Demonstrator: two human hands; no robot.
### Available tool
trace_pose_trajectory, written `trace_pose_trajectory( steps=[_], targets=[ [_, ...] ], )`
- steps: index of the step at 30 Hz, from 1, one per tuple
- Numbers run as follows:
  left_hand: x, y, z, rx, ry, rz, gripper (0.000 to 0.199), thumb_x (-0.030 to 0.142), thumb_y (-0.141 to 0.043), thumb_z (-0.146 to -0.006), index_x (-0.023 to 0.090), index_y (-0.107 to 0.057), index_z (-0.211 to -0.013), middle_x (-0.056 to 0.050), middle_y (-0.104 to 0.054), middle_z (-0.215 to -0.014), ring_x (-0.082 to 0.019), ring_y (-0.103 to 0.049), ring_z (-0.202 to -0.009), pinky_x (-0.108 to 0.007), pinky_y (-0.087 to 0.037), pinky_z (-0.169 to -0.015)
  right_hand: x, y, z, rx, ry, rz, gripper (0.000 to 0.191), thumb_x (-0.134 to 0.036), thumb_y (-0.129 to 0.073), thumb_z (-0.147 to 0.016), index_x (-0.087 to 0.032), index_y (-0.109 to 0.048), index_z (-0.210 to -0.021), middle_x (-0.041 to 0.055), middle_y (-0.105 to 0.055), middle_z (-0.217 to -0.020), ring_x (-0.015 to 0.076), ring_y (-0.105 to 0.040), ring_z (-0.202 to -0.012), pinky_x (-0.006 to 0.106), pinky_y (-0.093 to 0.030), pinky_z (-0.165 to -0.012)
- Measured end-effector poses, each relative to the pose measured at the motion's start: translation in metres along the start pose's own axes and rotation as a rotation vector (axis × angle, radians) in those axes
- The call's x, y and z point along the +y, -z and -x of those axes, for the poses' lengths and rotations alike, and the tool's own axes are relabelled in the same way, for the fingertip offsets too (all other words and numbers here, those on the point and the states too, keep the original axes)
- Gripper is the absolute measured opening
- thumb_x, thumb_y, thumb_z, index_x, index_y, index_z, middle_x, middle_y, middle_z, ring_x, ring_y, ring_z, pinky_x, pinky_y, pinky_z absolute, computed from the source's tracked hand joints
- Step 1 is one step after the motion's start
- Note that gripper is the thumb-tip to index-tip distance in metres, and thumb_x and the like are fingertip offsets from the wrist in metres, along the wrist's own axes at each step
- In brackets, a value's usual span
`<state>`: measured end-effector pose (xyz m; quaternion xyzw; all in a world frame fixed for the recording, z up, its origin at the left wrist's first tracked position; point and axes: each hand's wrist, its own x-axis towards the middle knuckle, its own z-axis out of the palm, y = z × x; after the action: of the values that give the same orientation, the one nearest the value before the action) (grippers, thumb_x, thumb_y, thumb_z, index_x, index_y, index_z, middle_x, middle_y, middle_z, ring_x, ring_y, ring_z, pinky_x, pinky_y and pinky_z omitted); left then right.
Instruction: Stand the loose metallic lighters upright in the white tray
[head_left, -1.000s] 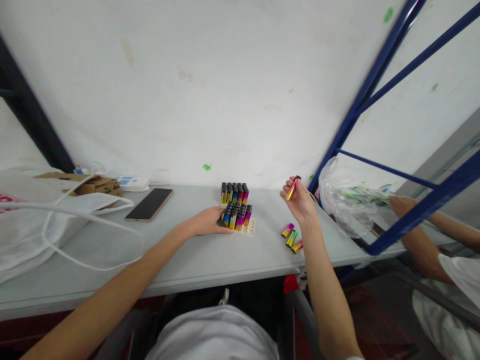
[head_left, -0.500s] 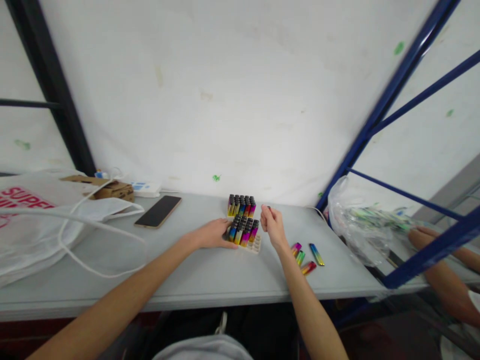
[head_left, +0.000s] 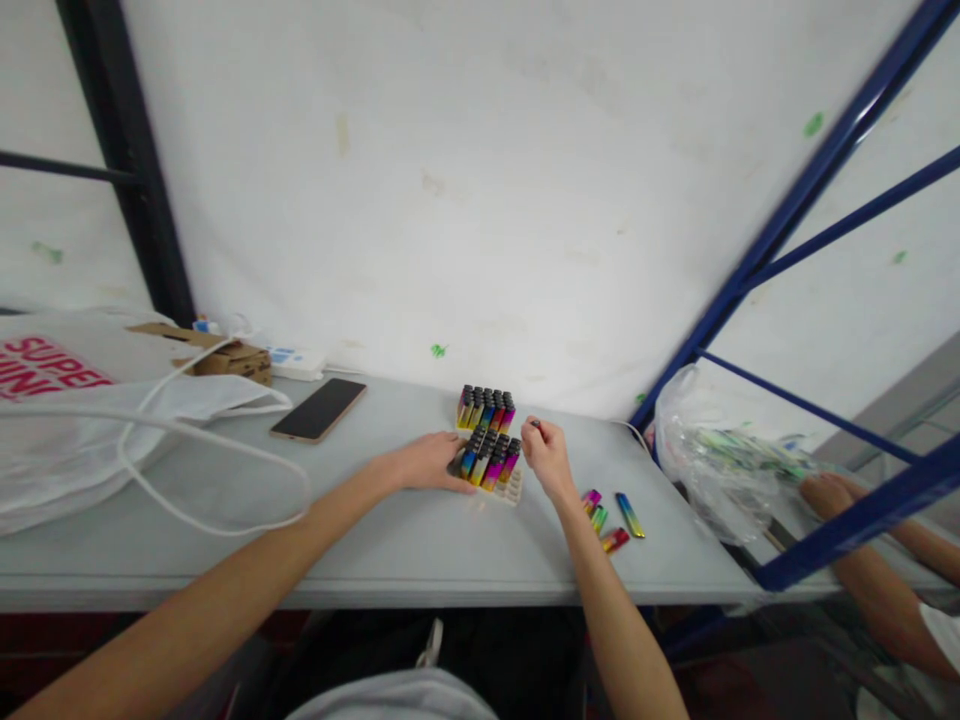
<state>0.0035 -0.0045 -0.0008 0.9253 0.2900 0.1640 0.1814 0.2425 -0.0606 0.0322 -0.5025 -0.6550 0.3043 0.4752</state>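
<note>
My left hand (head_left: 435, 461) grips the left side of a pale tray (head_left: 511, 492), thumb along its near edge. Multicoloured metallic lighters (head_left: 492, 466) with black tops stand upright in that tray, and pale slots show along its right and front. My right hand (head_left: 546, 455) is closed just right of the tray, with the dark end of a lighter (head_left: 535, 425) showing at the thumb; the rest of it is hidden in the fist. Directly behind stands a second block of upright lighters (head_left: 486, 407). Loose lighters lie by my right forearm, including a blue-yellow one (head_left: 630, 515) and a red one (head_left: 615, 541).
A phone (head_left: 319, 410) lies on the grey table (head_left: 420, 560) at left, near a white plastic bag (head_left: 67, 430), a looped white cable (head_left: 217, 528) and a cardboard box (head_left: 232, 362). Blue metal framing (head_left: 720, 310) and a clear bag (head_left: 694, 470) border the right. Another person's arm (head_left: 877, 575) is beyond.
The view has shifted slightly. My left hand stays at the tray, and my right hand remains closed beside it with only a slight turn.
</note>
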Motion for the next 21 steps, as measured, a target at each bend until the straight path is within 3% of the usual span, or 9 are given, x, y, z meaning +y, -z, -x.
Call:
trace_pose_trajectory(
  steps=[3, 9, 13, 17, 19, 21],
  targets=[
    [0.001, 0.001, 0.001, 0.011, 0.0, 0.002, 0.062, 0.056, -0.085, -0.083, 0.02, -0.071, -0.132, -0.013, -0.077, -0.129, -0.035, -0.073, -0.117, -0.041, -0.055, -0.107, -0.01, 0.003, 0.002, 0.069, 0.051, 0.034, 0.056, -0.078, -0.054, -0.094, -0.027, -0.041, -0.073, -0.0051, -0.036, -0.06, 0.0149, -0.036, -0.057, 0.027, -0.032, -0.052],
    [0.004, 0.005, 0.001, -0.008, 0.017, 0.009, 0.063, 0.058, -0.083, -0.084, 0.019, -0.071, -0.131, -0.014, -0.078, -0.127, -0.036, -0.073, -0.116, -0.041, -0.055, -0.105, -0.043, 0.028, 0.018, -0.235, 0.197, 0.128, 0.049, -0.07, -0.049, -0.107, -0.024, -0.056, -0.091, -0.0012, -0.055, -0.077, 0.0166, -0.052, -0.07, 0.029, -0.047, -0.068],
    [0.005, 0.006, 0.002, -0.007, 0.011, 0.043, 0.062, 0.054, -0.085, -0.082, 0.021, -0.07, -0.133, -0.011, -0.078, -0.129, -0.035, -0.073, -0.117, -0.039, -0.054, -0.106, -0.062, 0.042, 0.028, -0.279, 0.287, 0.373, 0.046, -0.062, -0.053, -0.109, -0.022, -0.064, -0.088, 0.0037, -0.063, -0.089, 0.019, -0.059, -0.082, 0.029, -0.048, -0.076],
    [0.005, 0.007, 0.002, -0.01, 0.033, 0.055, 0.063, 0.053, -0.086, -0.081, 0.021, -0.071, -0.133, -0.01, -0.078, -0.129, -0.035, -0.074, -0.116, -0.039, -0.056, -0.104, -0.061, 0.046, 0.03, -0.45, 0.156, 0.502, 0.045, -0.056, -0.057, -0.107, -0.021, -0.066, -0.08, 0.0011, -0.067, -0.072, 0.0176, -0.061, -0.067, 0.028, -0.046, -0.068],
    [0.005, 0.006, 0.002, -0.017, 0.027, 0.046, 0.064, 0.055, -0.086, -0.081, 0.02, -0.071, -0.132, -0.011, -0.078, -0.129, -0.035, -0.074, -0.115, -0.039, -0.057, -0.102, -0.055, 0.046, 0.028, -0.54, 0.067, 0.475, 0.041, -0.053, -0.06, -0.106, -0.02, -0.07, -0.084, 0.0017, -0.073, -0.072, 0.0188, -0.067, -0.067, 0.027, -0.047, -0.065],
    [0.005, 0.006, 0.002, -0.019, 0.03, 0.021, 0.065, 0.057, -0.086, -0.08, 0.018, -0.072, -0.13, -0.013, -0.078, -0.128, -0.037, -0.074, -0.115, -0.041, -0.057, -0.102, -0.05, 0.045, 0.025, -0.536, 0.028, 0.471, 0.037, -0.049, -0.063, -0.103, -0.018, -0.074, -0.086, 0.0033, -0.078, -0.076, 0.0207, -0.072, -0.071, 0.027, -0.049, -0.065]
  ],
)
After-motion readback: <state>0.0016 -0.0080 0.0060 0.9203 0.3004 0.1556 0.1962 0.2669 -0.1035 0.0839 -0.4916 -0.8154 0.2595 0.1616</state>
